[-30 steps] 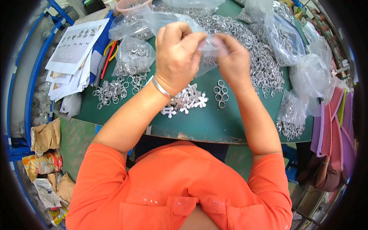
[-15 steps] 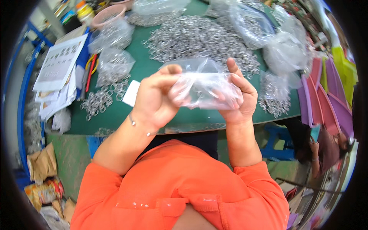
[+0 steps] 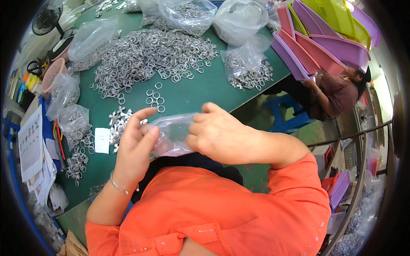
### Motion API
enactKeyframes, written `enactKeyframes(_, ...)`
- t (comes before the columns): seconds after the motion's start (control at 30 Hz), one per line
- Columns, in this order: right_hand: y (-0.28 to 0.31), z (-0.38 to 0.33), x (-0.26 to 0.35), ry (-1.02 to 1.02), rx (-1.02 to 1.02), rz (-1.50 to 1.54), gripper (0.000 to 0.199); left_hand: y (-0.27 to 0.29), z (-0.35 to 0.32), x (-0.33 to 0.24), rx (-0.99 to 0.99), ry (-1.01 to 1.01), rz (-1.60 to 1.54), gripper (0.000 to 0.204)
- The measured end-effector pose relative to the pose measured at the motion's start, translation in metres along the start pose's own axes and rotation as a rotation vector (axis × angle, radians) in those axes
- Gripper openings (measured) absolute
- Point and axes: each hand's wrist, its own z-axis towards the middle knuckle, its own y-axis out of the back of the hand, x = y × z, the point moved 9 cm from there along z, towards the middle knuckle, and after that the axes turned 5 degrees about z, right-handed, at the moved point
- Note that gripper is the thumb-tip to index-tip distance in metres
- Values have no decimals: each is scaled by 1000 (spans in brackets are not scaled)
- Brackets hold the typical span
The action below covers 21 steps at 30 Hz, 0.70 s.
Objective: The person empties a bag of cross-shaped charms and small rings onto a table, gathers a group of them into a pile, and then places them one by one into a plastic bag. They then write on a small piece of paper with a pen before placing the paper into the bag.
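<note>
While pinching clear bag (image 3: pixel 173 134): both hands (image 3: pixel 179 141), fingers curled.

clear bag (image 3: pixel 173 134): contents too faint to tell | right hand (image 3: pixel 222 134): fingertips hidden behind bag | black fan (image 3: pixel 47 18): cut by rim

We take the big heap of metal rings (image 3: pixel 149 55) on the green table (image 3: pixel 205 91) as our landmark. On its near right side we see a bare stretch of table, open to a hand from the table's near edge. Straight toward us from the heap, loose rings (image 3: pixel 154 97) and a cluster of white star-shaped pieces (image 3: pixel 118 123) lie in the way. To its left, clear bags of rings (image 3: pixel 70 119) crowd the table's left edge. Behind it and to its right, more filled bags (image 3: pixel 239 25) block passage. Well to the right of the heap, stacked purple trays (image 3: pixel 320 47) lean beside a seated person (image 3: pixel 331 91).
</note>
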Motion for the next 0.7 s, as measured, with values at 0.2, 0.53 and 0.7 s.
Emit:
enactKeyframes(0.2,-14,-18,11,-85,191,153,12,-64,-34,-24,627,-516,978,42)
enactKeyframes(0.53,-60,89,-33,28,-374,410,21,-27,-79,68,629,-288,1259,9)
enactKeyframes(0.7,-94,115,-33,2,-301,537,26,-19,-71,96,603,-192,1204,11)
